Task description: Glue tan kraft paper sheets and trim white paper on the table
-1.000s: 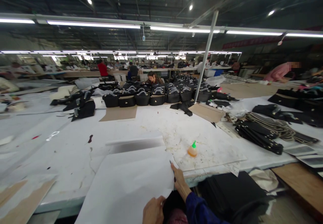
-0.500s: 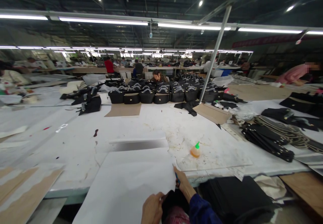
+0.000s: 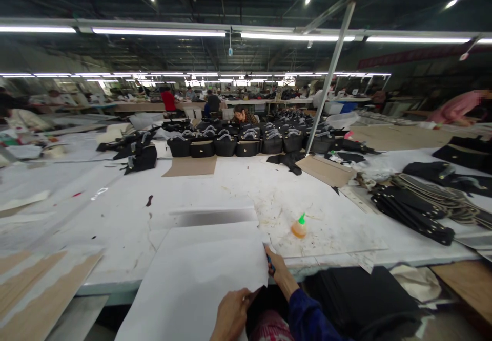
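A large white sheet (image 3: 192,269) lies over the front of the table and hangs toward me. My left hand (image 3: 230,313) is closed on the sheet's near right edge, where a darker flap (image 3: 254,296) shows at the fingertips. My right hand (image 3: 280,272), below a blue sleeve, wraps round a small blue-handled tool (image 3: 270,264) at the sheet's right edge. Its working end is too small to make out. Beyond that hand stands a squeeze bottle (image 3: 299,228) with a green nozzle and amber liquid.
Rows of black handbags (image 3: 248,146) stand across the white table (image 3: 215,185). A slanted metal post (image 3: 326,85) rises behind them. Black pieces (image 3: 357,300) are stacked at my right, with black straps (image 3: 407,213) beyond. Brown-and-white sheets (image 3: 42,284) lie left. Other people work farther back.
The view has shifted slightly. My left hand still grips the sheet's edge, and the flap at its fingertips shows more. My right hand keeps the blue-handled tool at nearly the same spot.
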The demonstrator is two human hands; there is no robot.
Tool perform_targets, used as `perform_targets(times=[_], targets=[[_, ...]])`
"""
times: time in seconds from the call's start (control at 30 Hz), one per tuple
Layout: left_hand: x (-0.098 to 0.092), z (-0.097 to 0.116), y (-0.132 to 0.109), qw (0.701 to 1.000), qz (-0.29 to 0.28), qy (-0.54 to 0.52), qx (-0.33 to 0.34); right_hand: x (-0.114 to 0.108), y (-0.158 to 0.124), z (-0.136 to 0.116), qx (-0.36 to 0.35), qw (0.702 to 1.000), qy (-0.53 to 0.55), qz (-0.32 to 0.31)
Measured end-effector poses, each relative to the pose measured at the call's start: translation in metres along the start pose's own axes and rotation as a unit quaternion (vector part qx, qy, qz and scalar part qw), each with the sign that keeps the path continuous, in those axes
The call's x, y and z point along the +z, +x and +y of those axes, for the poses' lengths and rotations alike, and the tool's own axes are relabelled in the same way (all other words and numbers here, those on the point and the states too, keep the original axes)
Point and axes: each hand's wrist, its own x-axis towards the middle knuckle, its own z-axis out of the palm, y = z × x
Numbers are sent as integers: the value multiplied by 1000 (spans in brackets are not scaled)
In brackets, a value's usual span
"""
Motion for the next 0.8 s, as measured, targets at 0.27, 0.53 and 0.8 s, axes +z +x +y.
perform_targets(times=[0.27, 0.53, 0.8], targets=[[-3, -18, 0, 993, 9, -110, 42, 24, -34, -56, -310, 944, -108, -43], [-118, -40, -13, 914, 298, -261, 87, 92, -145, -146, -615, 740, -225, -153], [-127, -66, -18, 974, 214, 14, -68, 120, -121, -142, -458, 871, -172, -48]])
